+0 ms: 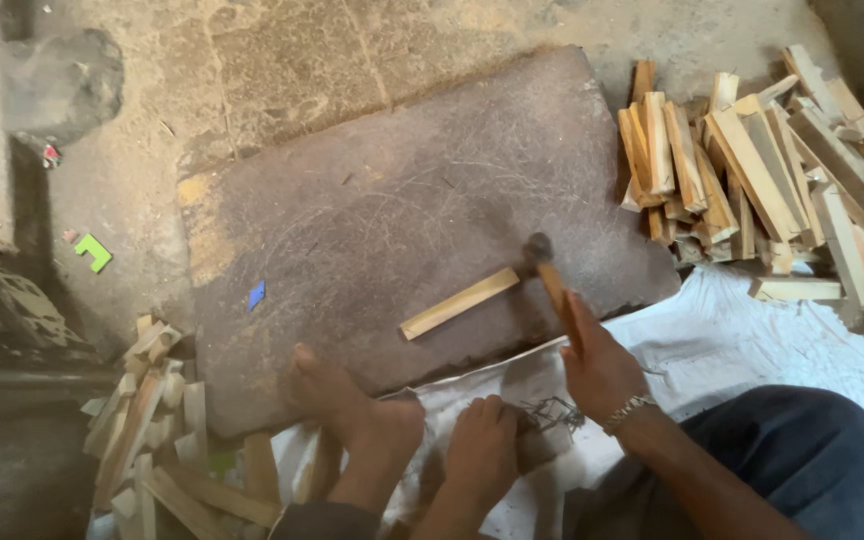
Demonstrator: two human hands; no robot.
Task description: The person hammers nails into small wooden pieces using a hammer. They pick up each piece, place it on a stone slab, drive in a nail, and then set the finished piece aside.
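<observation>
My right hand (600,368) grips the wooden handle of a hammer (552,285). Its dark metal head rests at the right end of a pale wooden strip (458,303), which lies flat on a worn dark board (372,200). My left hand (482,450) is curled knuckles-up on the white sheet, fingers bent down beside a small heap of thin dark nails (555,410). What the fingers hold is hidden. My bare foot (337,400) rests on the board's near edge.
A big stack of cut wooden strips (752,170) lies at the right of the board. A smaller heap of strips (152,430) is at the lower left. A white sheet (732,340) covers the floor under my leg. Small blue (256,294) and green (93,251) scraps lie about.
</observation>
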